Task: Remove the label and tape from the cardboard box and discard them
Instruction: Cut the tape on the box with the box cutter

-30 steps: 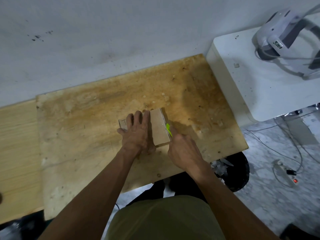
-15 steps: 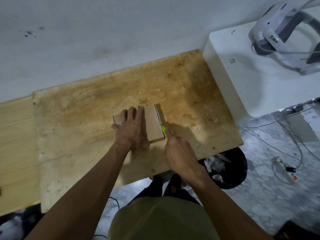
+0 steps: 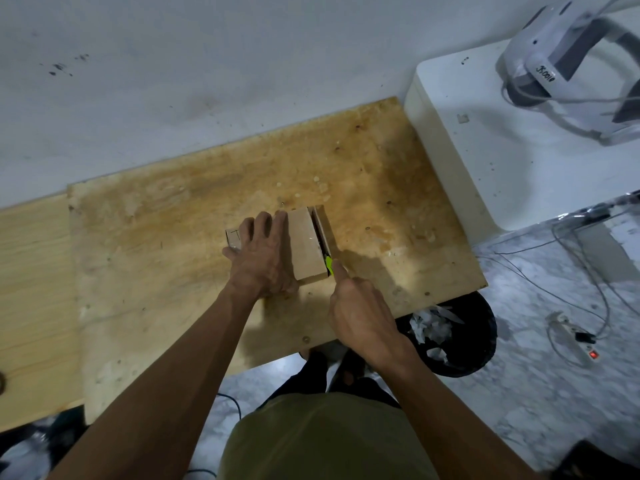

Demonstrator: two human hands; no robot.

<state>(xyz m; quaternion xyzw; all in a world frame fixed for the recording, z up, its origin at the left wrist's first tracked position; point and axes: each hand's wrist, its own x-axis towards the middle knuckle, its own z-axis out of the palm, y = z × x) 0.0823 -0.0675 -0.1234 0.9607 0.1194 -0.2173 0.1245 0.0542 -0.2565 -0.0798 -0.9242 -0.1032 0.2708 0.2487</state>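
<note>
The left hand (image 3: 265, 256) lies flat on top of the box (image 3: 304, 249), with its fingers (image 3: 263, 223) spread a little and pressed down on the cardboard, not curled around it. The right hand (image 3: 360, 313) is closed around a knife (image 3: 328, 265) with a bright green tip. One finger lies straight along the top of the knife. The green tip touches the right side of the box, near its front corner.

The box is small and brown and made of plain cardboard. It sits near the middle of the bench (image 3: 173, 244), a bit closer to the front edge. Its top is smooth and bare on the right part. Along the right side a dark slit runs from back to front, and a thin flap stands next to it. At the left end, past the fingers, a shiny clear patch with dark lines shows; it is too small to tell if that is tape or a label.

The bench is a worn, stained wooden board. Below its front right corner a black bin (image 3: 457, 334) stands on the floor. White crumpled scraps (image 3: 431, 329) lie inside it.

A white cabinet (image 3: 502, 161) stands just beside the right edge of the bench.
</note>
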